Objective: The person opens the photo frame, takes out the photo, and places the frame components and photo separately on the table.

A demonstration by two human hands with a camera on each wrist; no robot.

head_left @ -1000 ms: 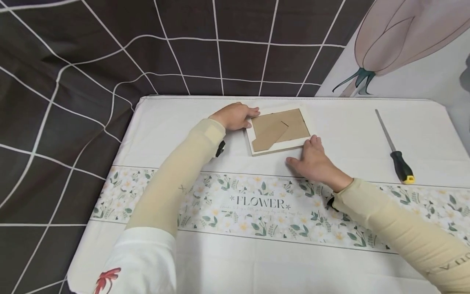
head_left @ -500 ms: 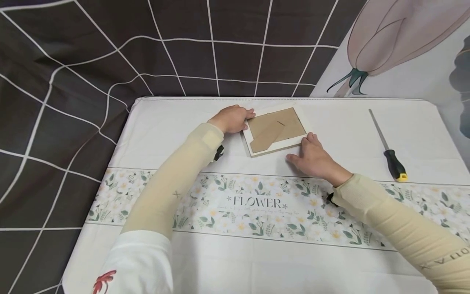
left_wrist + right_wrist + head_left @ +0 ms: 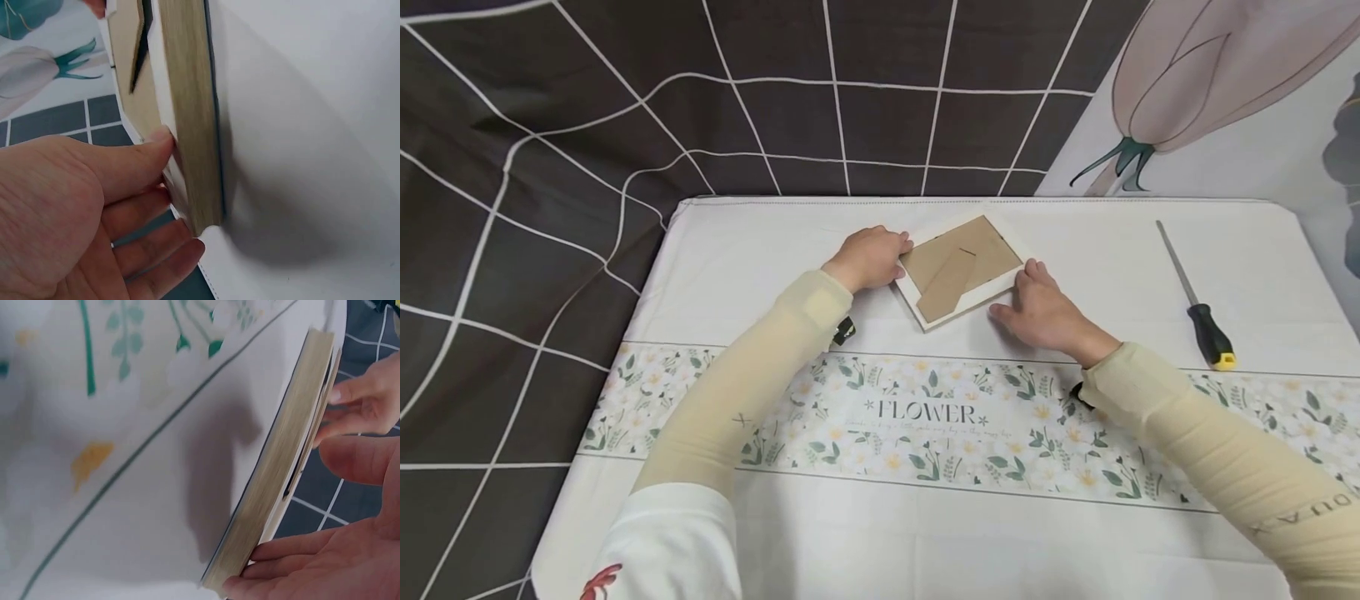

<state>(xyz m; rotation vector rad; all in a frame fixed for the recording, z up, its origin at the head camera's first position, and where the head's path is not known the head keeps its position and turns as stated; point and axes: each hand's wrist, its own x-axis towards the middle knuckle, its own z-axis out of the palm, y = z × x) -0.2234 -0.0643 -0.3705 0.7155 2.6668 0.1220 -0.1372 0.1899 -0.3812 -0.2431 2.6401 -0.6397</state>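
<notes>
A picture frame (image 3: 1007, 236) lies face down on the table, its brown back (image 3: 928, 250) with a stand leg (image 3: 947, 287) facing up. It sits at an angle, one corner toward me. My left hand (image 3: 868, 257) holds its left corner. In the left wrist view, the thumb (image 3: 156, 150) lies on the white rim and the other fingers are beyond the corner. At the right corner, my right hand (image 3: 1047, 310) touches the frame's side with fairly straight fingers (image 3: 281, 565), while its thumb (image 3: 353, 459) stands apart from the frame.
A screwdriver-like tool (image 3: 1202, 321) with a long thin shaft and a black and yellow handle lies to the right. The white tablecloth (image 3: 850, 533) has a floral band reading FLOWER. A dark gridded cloth (image 3: 887, 125) hangs behind the table and at left.
The picture frame has turned counterclockwise on the table, its near corner swinging toward me. My left hand has moved slightly nearer with it; my right hand stays at the right corner.
</notes>
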